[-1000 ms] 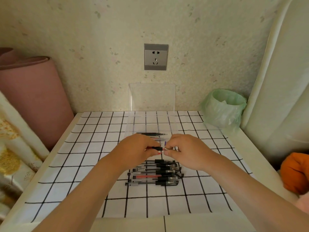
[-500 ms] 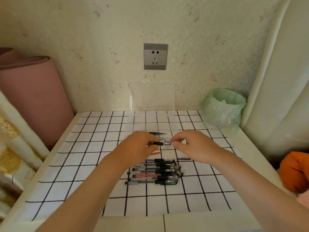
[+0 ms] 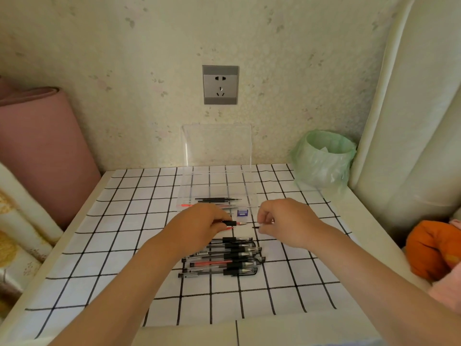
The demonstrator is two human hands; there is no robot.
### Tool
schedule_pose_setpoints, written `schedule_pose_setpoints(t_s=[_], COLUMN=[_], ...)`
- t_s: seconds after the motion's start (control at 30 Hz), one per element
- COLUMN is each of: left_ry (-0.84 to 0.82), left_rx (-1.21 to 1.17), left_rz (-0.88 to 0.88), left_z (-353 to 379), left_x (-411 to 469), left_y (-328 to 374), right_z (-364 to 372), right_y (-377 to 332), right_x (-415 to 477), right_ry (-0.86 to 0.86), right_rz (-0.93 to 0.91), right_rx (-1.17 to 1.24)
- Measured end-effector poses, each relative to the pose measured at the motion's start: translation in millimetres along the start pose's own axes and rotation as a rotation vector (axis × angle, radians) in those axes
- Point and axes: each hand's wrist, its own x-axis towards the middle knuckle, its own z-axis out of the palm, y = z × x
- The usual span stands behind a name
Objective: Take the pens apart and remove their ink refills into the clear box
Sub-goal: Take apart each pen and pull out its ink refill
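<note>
My left hand grips a pen by its black grip, red tip pointing right. My right hand is pinched a short way to the right, apart from the pen; a small dark piece shows at its fingertips. Several assembled pens lie in a pile on the checked cloth just below both hands. The clear box sits beyond the hands with its lid upright against the wall; several black refills and a red one lie inside.
A small blue piece sits by the box's near edge. A bin lined with a green bag stands at the back right. A pink roll leans at left, an orange cloth lies at right. A wall socket is above the box.
My hands were together on the pen; they have pulled apart, the right hand moving right off the pen's tip, the left hand keeping the pen.
</note>
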Motion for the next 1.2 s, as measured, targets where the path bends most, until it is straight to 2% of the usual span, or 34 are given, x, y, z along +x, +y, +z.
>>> schedule_pose_setpoints(t_s=[0.17,0.6,0.73,0.83,0.93,1.0,1.1,1.2], left_ry=[0.036,0.072,0.078,0.087,0.108,0.126,0.16,0.185], left_rx=[-0.068,-0.102,-0.138,-0.119,-0.114,-0.107,-0.068,-0.086], left_rz=[0.006,0.072,0.032,0.051,0.095,0.126,0.184,0.167], left_z=[-3,-3,-4,-5,-6,-8,-10,-15], left_x=[-2,-3,-3,-3,-5,-7,-10,-10], left_y=[-4,-1,-4,-7,-13,-17,-20,-23], right_z=[-3,8,7,9,15,19,20,18], right_y=[-7,-24,-24,-27,-32,-36,-42,-50], right_x=[3,7,8,7,8,9,12,14], right_ry=[0.026,0.104,0.154,0.164,0.181,0.148,0.035,-0.026], right_rz=[-0.043,-0.137,-0.126,-0.213,-0.284,-0.261,-0.156,-0.102], right_rx=[0.254,0.343,0.178,0.053,0.055,0.163,0.477,0.569])
